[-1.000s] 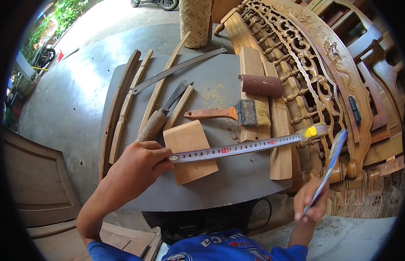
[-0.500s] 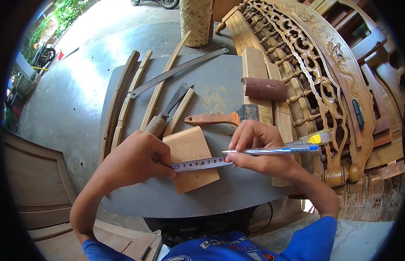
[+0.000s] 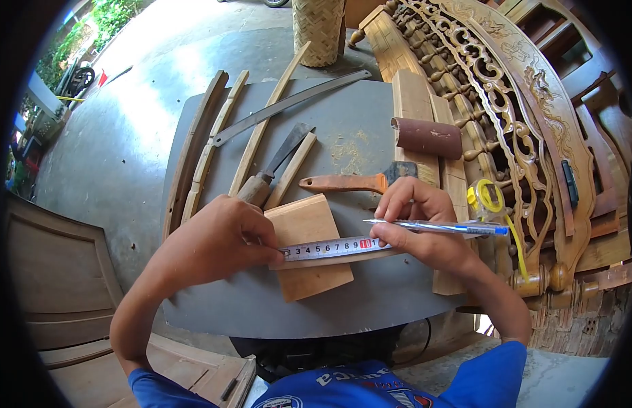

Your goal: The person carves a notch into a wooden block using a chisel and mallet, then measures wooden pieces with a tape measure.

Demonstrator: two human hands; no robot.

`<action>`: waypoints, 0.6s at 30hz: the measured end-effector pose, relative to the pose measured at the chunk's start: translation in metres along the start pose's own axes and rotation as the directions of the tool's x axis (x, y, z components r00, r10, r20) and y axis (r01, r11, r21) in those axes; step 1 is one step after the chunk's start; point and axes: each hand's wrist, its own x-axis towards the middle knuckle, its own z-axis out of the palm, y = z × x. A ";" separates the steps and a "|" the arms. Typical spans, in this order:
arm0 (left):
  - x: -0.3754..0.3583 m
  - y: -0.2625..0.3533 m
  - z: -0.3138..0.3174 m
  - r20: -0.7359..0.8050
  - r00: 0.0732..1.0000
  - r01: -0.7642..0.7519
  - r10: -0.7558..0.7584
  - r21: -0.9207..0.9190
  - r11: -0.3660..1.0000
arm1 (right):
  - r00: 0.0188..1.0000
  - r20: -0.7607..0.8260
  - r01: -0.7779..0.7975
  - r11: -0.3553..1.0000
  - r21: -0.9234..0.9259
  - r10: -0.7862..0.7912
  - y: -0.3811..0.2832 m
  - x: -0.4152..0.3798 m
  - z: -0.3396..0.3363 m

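Observation:
My left hand is closed, pinching the low-number end of a tape measure blade. The blade stretches right over a thin wooden strip and a pale wooden block. My right hand pinches the blade just past the red 10 mark. That same hand also holds a blue-capped pen, its tip pointing left. Beyond the right hand stands the clear and yellow tape case, its yellow strap hanging down. Whether the left fingers also grip the strip's end is hidden.
On the grey table lie a paintbrush, a broad-bladed tool, a saw blade, several wooden strips and curled sandpaper. Carved wooden furniture borders the right side. Wooden panels stand at left.
More blade shows between my hands, now past the 10 mark. The tape case has turned and its yellow strap hangs free. The wooden strip under the blade shows more; the view has shifted slightly.

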 end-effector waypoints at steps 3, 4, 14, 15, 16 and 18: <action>-0.002 0.005 0.002 -0.033 0.999 0.006 -0.004 0.058 0.998 | 1.000 -0.028 -0.008 1.000 -0.005 0.008 -0.003 0.000 0.003; -0.002 0.007 0.003 -0.031 0.999 0.020 -0.018 0.048 0.999 | 0.999 -0.041 -0.010 1.000 -0.002 0.010 -0.005 0.001 0.004; -0.006 0.004 0.011 -0.106 0.992 -0.061 0.074 0.123 0.991 | 0.978 0.080 0.210 0.875 -0.435 -0.195 -0.004 -0.002 0.002; -0.006 0.004 0.011 -0.106 0.991 -0.068 0.083 0.137 0.988 | 0.974 0.085 0.226 0.863 -0.452 -0.210 -0.004 -0.002 0.002; -0.006 0.005 0.011 -0.108 0.991 -0.068 0.085 0.150 0.986 | 0.970 0.089 0.241 0.850 -0.469 -0.225 -0.004 -0.002 0.003; -0.006 0.007 0.011 -0.109 0.990 -0.069 0.089 0.178 0.982 | 0.965 0.093 0.259 0.836 -0.484 -0.246 -0.004 -0.002 0.004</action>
